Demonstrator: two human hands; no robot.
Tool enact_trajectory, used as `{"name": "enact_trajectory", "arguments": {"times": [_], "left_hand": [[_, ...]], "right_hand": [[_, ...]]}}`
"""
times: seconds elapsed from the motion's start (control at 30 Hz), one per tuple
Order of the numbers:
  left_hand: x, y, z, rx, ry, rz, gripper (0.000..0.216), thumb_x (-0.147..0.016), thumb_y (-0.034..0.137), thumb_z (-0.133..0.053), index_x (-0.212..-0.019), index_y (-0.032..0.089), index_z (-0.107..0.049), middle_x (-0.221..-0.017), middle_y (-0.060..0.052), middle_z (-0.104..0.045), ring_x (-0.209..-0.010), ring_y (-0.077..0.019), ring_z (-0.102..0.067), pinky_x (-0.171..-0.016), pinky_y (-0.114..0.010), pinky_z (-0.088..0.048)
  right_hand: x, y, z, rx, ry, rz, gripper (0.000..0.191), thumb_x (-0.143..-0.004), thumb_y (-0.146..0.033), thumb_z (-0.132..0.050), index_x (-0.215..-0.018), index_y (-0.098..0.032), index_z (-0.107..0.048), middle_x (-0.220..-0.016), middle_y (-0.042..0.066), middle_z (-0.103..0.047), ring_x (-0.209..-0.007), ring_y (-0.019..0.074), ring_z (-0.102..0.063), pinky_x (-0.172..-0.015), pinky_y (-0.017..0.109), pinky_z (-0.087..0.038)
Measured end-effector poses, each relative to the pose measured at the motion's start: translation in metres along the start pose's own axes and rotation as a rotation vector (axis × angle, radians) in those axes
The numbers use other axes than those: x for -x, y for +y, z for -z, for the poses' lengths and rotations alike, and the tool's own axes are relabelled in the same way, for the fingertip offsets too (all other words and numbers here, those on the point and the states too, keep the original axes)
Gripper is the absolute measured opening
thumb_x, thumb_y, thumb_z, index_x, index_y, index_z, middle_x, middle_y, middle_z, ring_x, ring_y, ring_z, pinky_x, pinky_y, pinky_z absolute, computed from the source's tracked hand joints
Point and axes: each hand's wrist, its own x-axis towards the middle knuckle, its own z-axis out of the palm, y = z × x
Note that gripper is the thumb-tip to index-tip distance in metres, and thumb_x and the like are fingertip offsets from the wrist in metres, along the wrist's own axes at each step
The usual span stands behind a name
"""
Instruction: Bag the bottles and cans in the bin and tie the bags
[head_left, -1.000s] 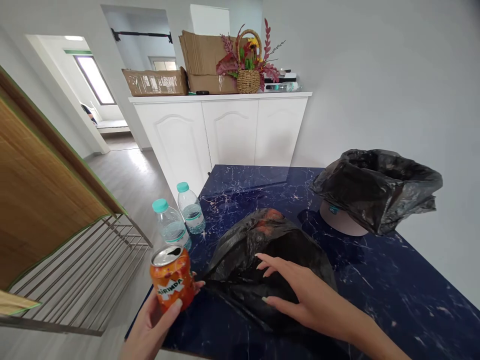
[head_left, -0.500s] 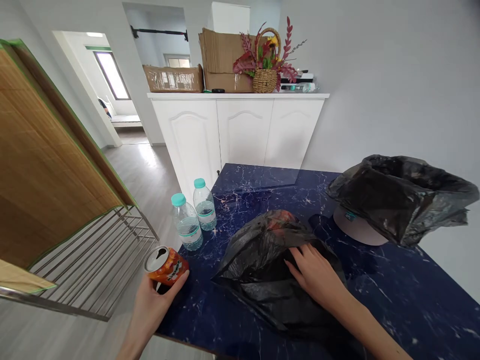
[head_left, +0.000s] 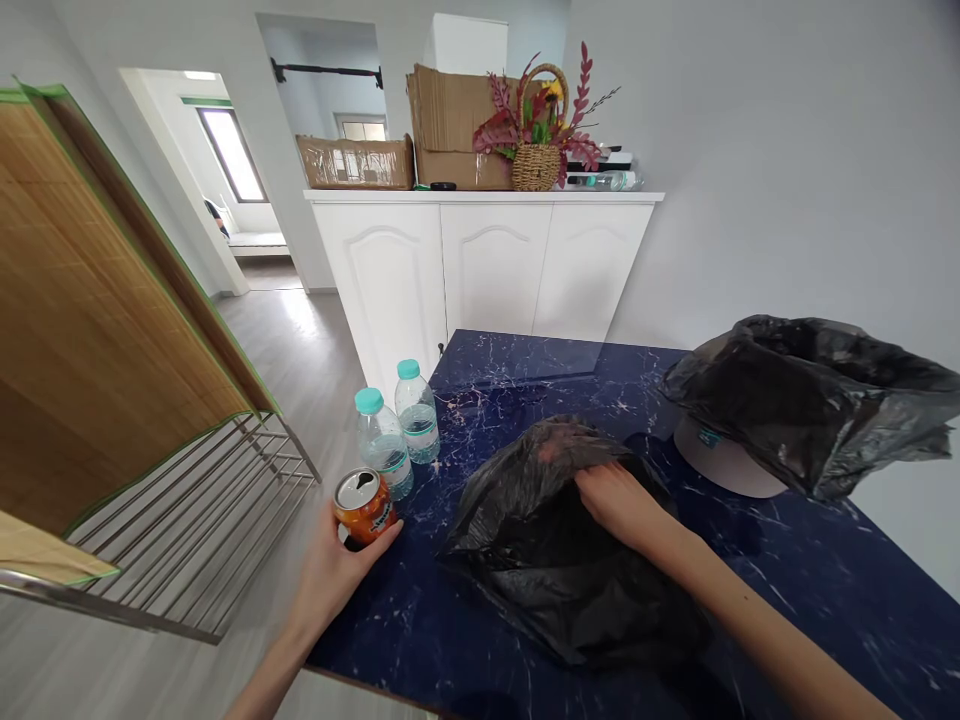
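My left hand wraps round an orange drink can with an opened top, at the table's left edge. Just behind the can stand two clear water bottles with turquoise caps, partly filled. My right hand is closed on the upper edge of a black plastic bag that lies on the table. The fingertips are hidden in the bag's folds. Something reddish shows faintly through the plastic near the top of the bag; I cannot make out what it is.
A light bin lined with a black bag stands at the right on the dark blue marbled table. Left of the table is a metal rack with a bamboo mat. Behind, a white cabinet carries cardboard boxes and a flower basket.
My left hand has moved the can away from me and to the right, closer to the bottles. My right hand's fingers have curled in and closed on the bag's edge.
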Motion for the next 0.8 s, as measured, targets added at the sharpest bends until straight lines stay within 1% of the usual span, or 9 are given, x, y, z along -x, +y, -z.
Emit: {"name": "enact_trajectory", "arguments": {"times": [0.13, 0.27, 0.4, 0.47, 0.53, 0.6, 0.7, 0.77, 0.8], "left_hand": [[-0.005, 0.001, -0.006, -0.003, -0.031, 0.009, 0.068, -0.074, 0.069, -0.08, -0.119, 0.022, -0.058, -0.113, -0.01, -0.078, -0.104, -0.0348, -0.076, -0.084, -0.043, -0.063], [-0.007, 0.002, -0.011, -0.047, -0.028, 0.013, 0.069, -0.074, 0.071, -0.08, -0.118, 0.022, -0.057, -0.109, -0.01, -0.079, -0.099, -0.0352, -0.077, -0.078, -0.043, -0.063], [-0.003, -0.006, -0.01, -0.045, -0.058, -0.015, 0.074, -0.076, 0.07, -0.079, -0.126, 0.022, -0.054, -0.118, -0.012, -0.077, -0.107, -0.037, -0.076, -0.09, -0.049, -0.063], [0.001, -0.015, -0.007, -0.046, -0.035, -0.053, 0.087, -0.075, 0.069, -0.081, -0.139, 0.021, -0.048, -0.133, -0.016, -0.072, -0.121, -0.04, -0.072, -0.102, -0.056, -0.06], [0.007, -0.02, -0.002, -0.067, 0.039, -0.102, 0.104, -0.072, 0.069, -0.084, -0.151, 0.021, -0.039, -0.15, -0.019, -0.06, -0.135, -0.0435, -0.063, -0.11, -0.063, -0.054], [0.014, -0.016, 0.004, -0.091, 0.159, -0.183, 0.106, -0.074, 0.066, -0.085, -0.156, 0.021, -0.036, -0.161, -0.021, -0.049, -0.142, -0.0443, -0.056, -0.115, -0.065, -0.05], [0.031, 0.01, 0.012, -0.111, 0.358, -0.383, 0.07, -0.087, 0.05, -0.081, -0.142, 0.021, -0.05, -0.152, -0.018, -0.054, -0.141, -0.0392, -0.056, -0.119, -0.063, -0.046], [0.046, 0.036, 0.012, -0.1, 0.311, -0.523, 0.035, -0.095, 0.035, -0.074, -0.124, 0.023, -0.06, -0.134, -0.014, -0.064, -0.129, -0.0329, -0.064, -0.115, -0.057, -0.051], [0.055, 0.049, 0.01, -0.087, 0.213, -0.575, 0.024, -0.097, 0.031, -0.07, -0.119, 0.025, -0.063, -0.128, -0.012, -0.067, -0.123, -0.0301, -0.068, -0.111, -0.053, -0.055]], "right_hand": [[-0.005, 0.001, 0.008, -0.016, -0.063, 0.015, 0.038, -0.091, 0.002, -0.046, -0.107, -0.015, -0.076, -0.111, 0.016, -0.077, -0.107, 0.0334, -0.074, -0.094, 0.044, -0.058], [-0.003, 0.0, 0.016, -0.04, -0.085, 0.012, 0.037, -0.09, 0.003, -0.044, -0.097, -0.016, -0.075, -0.105, 0.016, -0.077, -0.102, 0.0327, -0.075, -0.087, 0.041, -0.058], [0.005, 0.003, 0.029, -0.081, -0.078, 0.043, 0.037, -0.095, -0.001, -0.045, -0.112, -0.018, -0.073, -0.128, 0.017, -0.074, -0.117, 0.0334, -0.072, -0.099, 0.045, -0.057], [0.014, 0.003, 0.041, -0.104, -0.087, 0.062, 0.032, -0.098, -0.007, -0.05, -0.118, -0.02, -0.07, -0.128, 0.016, -0.074, -0.115, 0.0331, -0.073, -0.093, 0.044, -0.06], [0.026, 0.002, 0.057, -0.195, -0.091, 0.06, 0.029, -0.1, -0.015, -0.057, -0.125, -0.023, -0.067, -0.123, 0.013, -0.076, -0.11, 0.0318, -0.075, -0.087, 0.041, -0.062], [0.04, -0.003, 0.076, -0.385, -0.059, 0.014, 0.038, -0.101, -0.026, -0.066, -0.138, -0.028, -0.061, -0.13, 0.011, -0.074, -0.117, 0.0313, -0.074, -0.094, 0.042, -0.062], [0.058, -0.018, 0.101, -0.738, -0.011, -0.115, 0.061, -0.096, -0.044, -0.076, -0.151, -0.033, -0.051, -0.148, 0.008, -0.066, -0.134, 0.0309, -0.065, -0.111, 0.046, -0.056], [0.067, -0.034, 0.113, -0.921, -0.026, -0.188, 0.067, -0.092, -0.049, -0.08, -0.151, -0.034, -0.052, -0.15, 0.007, -0.065, -0.136, 0.0306, -0.064, -0.114, 0.045, -0.055], [0.069, -0.043, 0.117, -0.985, -0.033, -0.218, 0.067, -0.09, -0.05, -0.082, -0.15, -0.033, -0.054, -0.149, 0.007, -0.066, -0.136, 0.0308, -0.065, -0.114, 0.045, -0.055]]}}
